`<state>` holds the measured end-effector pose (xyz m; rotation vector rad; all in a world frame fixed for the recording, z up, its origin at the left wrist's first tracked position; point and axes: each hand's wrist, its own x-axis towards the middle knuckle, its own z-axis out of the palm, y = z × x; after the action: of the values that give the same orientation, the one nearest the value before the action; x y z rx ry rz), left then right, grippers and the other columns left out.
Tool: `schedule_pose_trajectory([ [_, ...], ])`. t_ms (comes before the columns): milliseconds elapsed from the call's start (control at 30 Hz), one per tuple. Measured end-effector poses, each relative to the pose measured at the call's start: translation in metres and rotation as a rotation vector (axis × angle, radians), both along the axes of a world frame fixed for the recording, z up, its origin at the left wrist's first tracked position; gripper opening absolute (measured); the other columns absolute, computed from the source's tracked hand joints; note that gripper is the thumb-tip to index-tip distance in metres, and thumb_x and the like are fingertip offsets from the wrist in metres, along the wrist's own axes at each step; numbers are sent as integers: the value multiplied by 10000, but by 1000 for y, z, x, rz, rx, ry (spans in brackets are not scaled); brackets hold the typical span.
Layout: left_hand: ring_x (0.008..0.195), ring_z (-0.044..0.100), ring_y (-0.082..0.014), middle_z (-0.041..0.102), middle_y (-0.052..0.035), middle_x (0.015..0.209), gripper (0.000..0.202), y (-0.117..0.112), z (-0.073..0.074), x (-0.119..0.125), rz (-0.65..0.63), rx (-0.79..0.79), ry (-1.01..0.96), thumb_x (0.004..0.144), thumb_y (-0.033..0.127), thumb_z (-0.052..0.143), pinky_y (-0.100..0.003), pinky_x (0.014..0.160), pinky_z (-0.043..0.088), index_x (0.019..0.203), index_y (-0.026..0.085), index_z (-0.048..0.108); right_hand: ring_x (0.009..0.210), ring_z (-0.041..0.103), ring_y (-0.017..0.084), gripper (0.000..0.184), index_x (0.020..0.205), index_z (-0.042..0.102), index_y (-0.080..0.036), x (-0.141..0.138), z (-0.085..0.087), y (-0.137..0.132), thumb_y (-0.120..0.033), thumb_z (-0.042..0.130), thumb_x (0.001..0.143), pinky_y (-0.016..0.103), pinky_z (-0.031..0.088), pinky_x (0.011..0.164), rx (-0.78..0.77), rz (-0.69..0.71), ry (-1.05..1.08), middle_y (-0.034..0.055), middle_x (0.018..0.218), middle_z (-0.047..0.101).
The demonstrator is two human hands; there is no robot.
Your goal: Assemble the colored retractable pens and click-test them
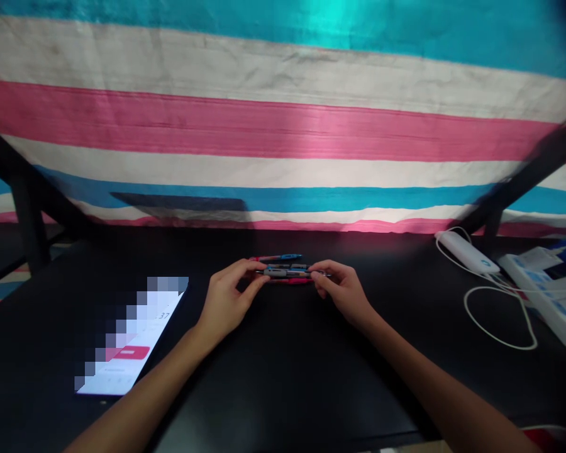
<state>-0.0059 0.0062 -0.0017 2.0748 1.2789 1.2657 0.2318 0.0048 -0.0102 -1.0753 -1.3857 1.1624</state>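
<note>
Several pens [288,273] lie side by side in a small bunch near the middle of a black table [283,371]. My left hand [229,296] pinches the left end of the bunch with its fingers closed. At the right end, my right hand [339,290] pinches the same pens. One blue pen [280,257] with a reddish tip lies just behind the bunch, apart from both hands.
A phone [129,340] with a lit screen lies at the front left. At the right stand a white power bank [466,253], a looping white cable [500,314] and a white power strip [547,296]. A striped cloth [283,126] hangs behind the table.
</note>
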Motion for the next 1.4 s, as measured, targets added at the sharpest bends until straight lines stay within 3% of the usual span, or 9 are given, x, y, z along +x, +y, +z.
schedule_pose_trajectory([
  [433, 786, 601, -164, 646, -51, 905, 153, -2, 6, -1, -30, 134, 183, 870, 265, 574, -297, 735, 486, 996, 186, 610, 544, 537, 110, 237, 855, 683, -145, -1, 8, -2, -366, 671, 773, 259, 428, 529, -101, 36, 165, 15, 635, 621],
  [667, 925, 582, -202, 628, -61, 964, 159, -4, 4, 2, -108, 215, 267, 878, 220, 547, -346, 848, 472, 1032, 202, 585, 547, 528, 106, 234, 859, 688, -149, -3, 6, -3, -362, 689, 761, 252, 421, 531, -161, 45, 218, 12, 640, 613],
  [833, 941, 525, -236, 559, -96, 1008, 239, -8, 7, 8, -72, 181, 542, 922, 223, 423, -389, 834, 463, 1128, 182, 537, 574, 537, 96, 246, 889, 686, -147, -3, 7, -6, -334, 724, 733, 235, 411, 555, -304, 200, 273, 13, 667, 617],
  [1033, 906, 500, -253, 552, -99, 979, 231, -14, 14, 11, -56, 178, 704, 926, 266, 397, -407, 772, 442, 1079, 169, 542, 477, 435, 59, 267, 869, 706, -117, -7, 7, -13, -358, 697, 755, 206, 309, 463, -378, 305, 99, 13, 622, 613],
  [1167, 885, 497, -252, 559, -83, 953, 219, -17, 15, 13, -100, 201, 702, 904, 312, 450, -395, 729, 429, 1060, 193, 549, 479, 435, 60, 245, 832, 705, -127, -7, 9, -13, -355, 709, 742, 210, 308, 474, -377, 277, 130, 0, 611, 597],
  [1400, 938, 503, -247, 569, -87, 1023, 194, -17, 13, 13, -128, 170, 596, 902, 279, 470, -395, 787, 418, 1063, 196, 537, 488, 435, 59, 241, 764, 683, -128, -4, 11, -11, -366, 716, 744, 207, 299, 470, -405, 245, 213, 0, 620, 578],
])
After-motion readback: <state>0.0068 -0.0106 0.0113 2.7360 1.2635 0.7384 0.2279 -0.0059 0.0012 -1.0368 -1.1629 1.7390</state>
